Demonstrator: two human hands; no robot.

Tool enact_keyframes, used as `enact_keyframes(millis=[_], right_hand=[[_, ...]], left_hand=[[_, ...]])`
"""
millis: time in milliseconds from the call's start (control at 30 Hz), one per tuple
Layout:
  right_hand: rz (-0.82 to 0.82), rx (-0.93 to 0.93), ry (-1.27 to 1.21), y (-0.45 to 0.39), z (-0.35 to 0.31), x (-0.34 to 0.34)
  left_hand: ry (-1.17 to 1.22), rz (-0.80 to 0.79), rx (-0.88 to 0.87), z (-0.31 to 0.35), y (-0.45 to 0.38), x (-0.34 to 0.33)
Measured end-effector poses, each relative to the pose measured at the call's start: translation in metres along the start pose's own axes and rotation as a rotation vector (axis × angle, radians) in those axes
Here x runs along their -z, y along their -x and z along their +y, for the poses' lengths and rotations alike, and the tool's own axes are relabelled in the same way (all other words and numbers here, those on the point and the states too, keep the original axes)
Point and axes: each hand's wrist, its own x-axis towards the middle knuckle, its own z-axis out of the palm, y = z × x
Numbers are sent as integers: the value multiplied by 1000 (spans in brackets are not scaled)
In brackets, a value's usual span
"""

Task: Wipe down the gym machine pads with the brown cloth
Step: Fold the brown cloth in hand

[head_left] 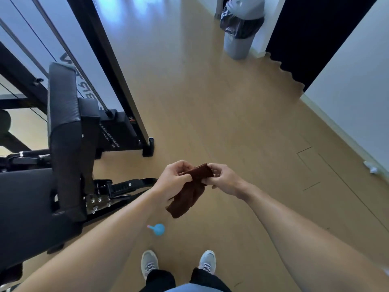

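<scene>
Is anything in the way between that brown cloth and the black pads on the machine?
Nothing visible. The brown cloth hangs from both hands over bare floor, and the back pad stands to its left with open space between.

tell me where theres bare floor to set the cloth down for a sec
Widest bare floor runs ahead and right, bordered by the machine frame, the bin and the white wall. A smaller patch lies between the shoes. Left is crowded: seat pads, adjuster rail, blue bulb.
</scene>
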Motion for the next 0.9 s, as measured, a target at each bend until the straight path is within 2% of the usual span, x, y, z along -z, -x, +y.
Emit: enact_keyframes(millis=[133,267,467,533,667,800,900], right_hand=[[93,86,-108,2,-12,-26],[123,140,-74,-8,-30,-45],[169,172,26,-31,-55,-75],[150,170,60,-34,-63,-80],[1,162,130,-36,-81,-97],[-32,89,268,-41,-95,-116],[-61,41,424,-47,-103,-130]], left_hand=[[60,33,17,-17,9,33],[88,75,36,-37,19,58],[140,-7,55,-53,31,87],[123,-17,32,-59,35,97],[82,33,28,-73,43,115],[-104,62,-15,-91,48,137],[-116,86,-73,-104,54,149]])
